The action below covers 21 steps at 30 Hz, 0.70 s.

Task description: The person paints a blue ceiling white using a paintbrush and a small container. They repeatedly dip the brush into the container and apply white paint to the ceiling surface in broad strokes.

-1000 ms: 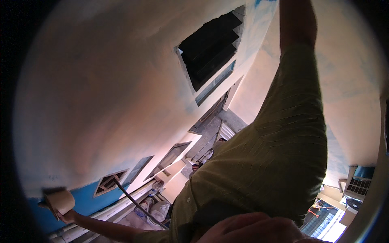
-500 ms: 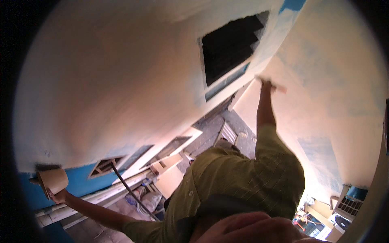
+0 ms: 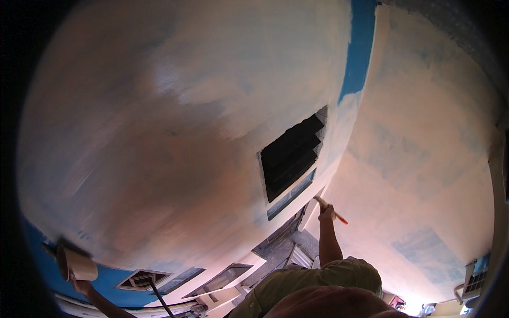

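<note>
My right hand (image 3: 327,213) is closed around a paintbrush (image 3: 340,218), whose handle has a red end. The brush head lies near the corner between the left wall (image 3: 175,153) and the right wall (image 3: 408,169); I cannot tell whether it touches. Both walls carry streaky pale peach paint with blue showing through. Low at the left, my left hand (image 3: 80,286) grips a cream paint pot (image 3: 83,266) by its side. The pot is tilted, and its contents are hidden. A stick-like end (image 3: 49,250) shows beside its rim.
A dark rectangular opening (image 3: 291,153) sits in the left wall, with a narrow pane (image 3: 292,195) beneath it. Bare blue (image 3: 359,50) runs down by the upper corner. A dark pole (image 3: 160,298) leans near a small diamond-shaped frame (image 3: 142,280). At lower right is a wall-mounted unit (image 3: 475,278).
My view has tilted up, showing more upper wall and less floor. The brush, formerly blurred, is now sharp and angled toward the corner. The pot stays in my left hand.
</note>
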Tool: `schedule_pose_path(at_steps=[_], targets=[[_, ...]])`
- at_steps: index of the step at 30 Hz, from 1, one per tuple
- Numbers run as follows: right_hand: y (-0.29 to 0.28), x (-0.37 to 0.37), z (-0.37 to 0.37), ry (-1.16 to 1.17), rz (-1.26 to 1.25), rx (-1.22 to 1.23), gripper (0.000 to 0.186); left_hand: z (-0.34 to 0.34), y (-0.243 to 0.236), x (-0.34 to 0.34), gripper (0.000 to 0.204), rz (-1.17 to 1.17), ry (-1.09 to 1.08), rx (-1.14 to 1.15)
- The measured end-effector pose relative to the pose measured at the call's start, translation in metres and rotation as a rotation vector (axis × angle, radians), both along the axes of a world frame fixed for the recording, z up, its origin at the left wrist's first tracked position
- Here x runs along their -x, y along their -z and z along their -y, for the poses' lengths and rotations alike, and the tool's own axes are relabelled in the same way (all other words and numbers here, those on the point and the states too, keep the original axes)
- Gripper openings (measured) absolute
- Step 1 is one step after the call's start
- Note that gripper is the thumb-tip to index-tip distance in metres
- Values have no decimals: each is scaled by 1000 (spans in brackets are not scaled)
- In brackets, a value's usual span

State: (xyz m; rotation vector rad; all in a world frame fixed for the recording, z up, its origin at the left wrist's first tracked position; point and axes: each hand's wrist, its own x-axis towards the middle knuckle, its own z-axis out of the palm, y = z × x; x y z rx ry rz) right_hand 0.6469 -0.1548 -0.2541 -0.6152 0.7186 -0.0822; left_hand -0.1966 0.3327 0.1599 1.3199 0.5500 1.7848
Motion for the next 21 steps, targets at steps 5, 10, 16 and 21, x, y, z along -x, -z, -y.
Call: schedule_pose_path(at_steps=[5, 10, 16, 21], targets=[[-125, -117, -3, -54, 667, 55, 50, -2, -5, -31, 64, -66, -32, -21], [-418, -213, -18, 58, 1295, 30, 13, 10, -13, -35, 66, -38, -84, -31], [-709, -228, -37, 253, 1088, 42, 32, 12, -11, -36, 63, 12, -91, -2], [-761, -227, -73, 261, 853, 555, 37, 1, -1, -10, 63, -18, -4, -76]])
